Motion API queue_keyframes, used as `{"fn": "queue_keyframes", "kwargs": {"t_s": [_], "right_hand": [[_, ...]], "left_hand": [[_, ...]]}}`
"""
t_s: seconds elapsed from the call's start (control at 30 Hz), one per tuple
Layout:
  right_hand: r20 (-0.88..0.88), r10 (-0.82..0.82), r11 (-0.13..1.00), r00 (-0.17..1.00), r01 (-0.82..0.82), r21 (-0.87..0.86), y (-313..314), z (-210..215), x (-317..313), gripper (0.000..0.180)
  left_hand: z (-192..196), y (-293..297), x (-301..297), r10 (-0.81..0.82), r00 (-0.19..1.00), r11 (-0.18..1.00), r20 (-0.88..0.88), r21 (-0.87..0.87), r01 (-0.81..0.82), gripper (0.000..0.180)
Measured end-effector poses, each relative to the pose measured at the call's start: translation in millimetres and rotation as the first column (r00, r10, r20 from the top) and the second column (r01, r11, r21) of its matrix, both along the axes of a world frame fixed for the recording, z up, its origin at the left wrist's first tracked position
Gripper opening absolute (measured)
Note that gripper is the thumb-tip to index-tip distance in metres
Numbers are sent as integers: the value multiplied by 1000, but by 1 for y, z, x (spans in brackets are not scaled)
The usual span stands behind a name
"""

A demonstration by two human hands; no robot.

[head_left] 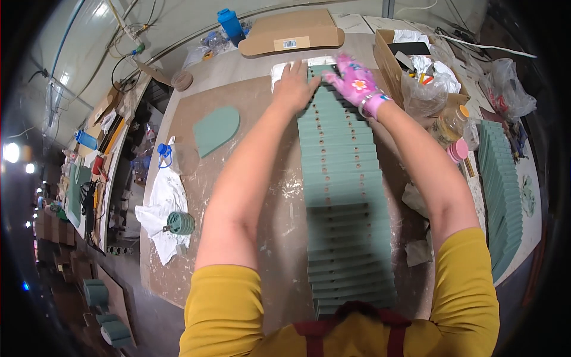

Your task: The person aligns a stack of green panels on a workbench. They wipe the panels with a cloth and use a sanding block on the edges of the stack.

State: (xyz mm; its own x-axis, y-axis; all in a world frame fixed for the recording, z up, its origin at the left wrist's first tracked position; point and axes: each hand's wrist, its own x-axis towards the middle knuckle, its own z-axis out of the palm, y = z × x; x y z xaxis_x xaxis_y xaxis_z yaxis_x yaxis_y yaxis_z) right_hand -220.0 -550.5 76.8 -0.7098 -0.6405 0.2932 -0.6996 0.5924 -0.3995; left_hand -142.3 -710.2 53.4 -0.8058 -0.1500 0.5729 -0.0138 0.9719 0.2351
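A long row of overlapping green sheets (342,178), with small holes in two lines, runs from near my body to the far side of the table. Bare, my left hand (295,88) lies with fingers stretched out over a white flat piece (277,72) and the far left edge of the row. My right hand (358,86), in a pink flowered glove, is at the far right edge of the row. Its fingers look extended and apart, slightly blurred. Nothing shows held in either hand. A loose green leaf-shaped sheet (217,130) lies left of my left forearm.
Behind my hands sits a cardboard box (291,30) beside a blue bottle (231,27). An open carton (389,65) of wrappings stands at the far right. More stacked green sheets (498,190) line the right side. A white cloth (163,199) and green roll (180,223) lie left.
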Motion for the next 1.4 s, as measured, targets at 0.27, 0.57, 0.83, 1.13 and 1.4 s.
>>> {"fn": "queue_keyframes", "kwargs": {"t_s": [0.27, 0.57, 0.83, 1.13, 1.4], "right_hand": [[-154, 14, 989, 988, 9, 146, -9, -20, -4, 61], [-181, 82, 970, 980, -37, 240, -18, -23, 2, 60], [-188, 26, 988, 982, 3, 156, -6, -28, -3, 56], [-136, 20, 980, 990, 8, 200, -17, -36, -34, 55], [-38, -4, 991, 999, 9, 135, -9, -28, -40, 56]], "left_hand": [[-7, 9, -2, 46, 991, 999, 122, 4, -47, 53], [-33, -12, 0, -42, 988, 966, 151, 257, 1, 59], [-22, -25, -30, -6, 965, 992, 260, 126, -28, 53], [-18, -20, -24, -53, 968, 987, 245, 158, 14, 47], [-33, -17, -11, -5, 999, 995, 49, 103, 0, 51]]}}
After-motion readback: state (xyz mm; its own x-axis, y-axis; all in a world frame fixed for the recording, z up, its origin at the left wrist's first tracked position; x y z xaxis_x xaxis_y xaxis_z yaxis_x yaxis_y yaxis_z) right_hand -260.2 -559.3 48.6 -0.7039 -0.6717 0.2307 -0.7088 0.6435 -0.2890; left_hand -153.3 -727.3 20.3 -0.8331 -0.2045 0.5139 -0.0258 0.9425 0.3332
